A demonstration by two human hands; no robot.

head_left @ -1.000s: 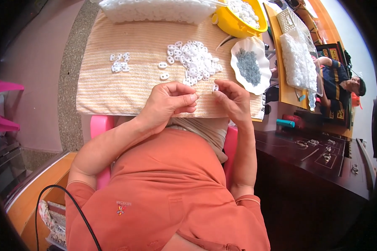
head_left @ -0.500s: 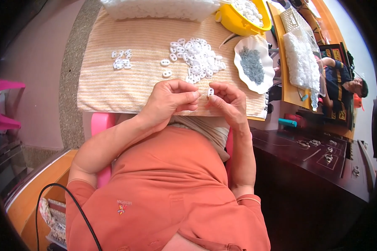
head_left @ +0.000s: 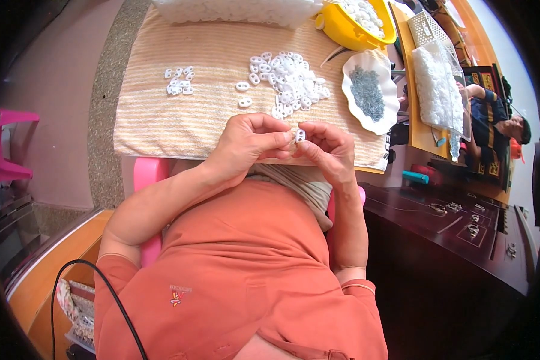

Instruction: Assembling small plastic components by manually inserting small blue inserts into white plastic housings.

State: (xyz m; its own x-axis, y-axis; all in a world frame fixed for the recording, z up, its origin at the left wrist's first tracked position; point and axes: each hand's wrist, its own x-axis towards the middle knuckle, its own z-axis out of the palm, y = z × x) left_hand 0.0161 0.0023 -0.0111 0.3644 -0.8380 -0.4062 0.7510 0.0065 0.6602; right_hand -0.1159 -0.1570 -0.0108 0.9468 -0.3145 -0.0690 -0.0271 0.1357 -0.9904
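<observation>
Over the table's near edge, my right hand [head_left: 330,149] pinches a small white oval plastic piece with two holes [head_left: 300,136], held upright between thumb and fingertips. My left hand [head_left: 251,143] is right beside it, thumb and forefinger pressed together close to the piece; whatever they hold is too small to make out. Beyond my hands lies a loose pile of similar white pieces [head_left: 294,81], with two stray ones at its left. A small group of white pieces [head_left: 180,87] sits farther left. On the right, a white scalloped dish [head_left: 379,125] holds many tiny grey metal-looking bits [head_left: 367,93].
A striped towel [head_left: 180,126] covers the table. At the back stand a clear container of white pieces [head_left: 234,13] and a yellow basin [head_left: 342,37]. Another clear container [head_left: 438,90] rests on a side table at right, with a person [head_left: 492,117] beyond. A pink stool [head_left: 12,144] stands left.
My hands have come closer together, and the left fingertips now almost meet the white piece in my right hand. The view has shifted slightly.
</observation>
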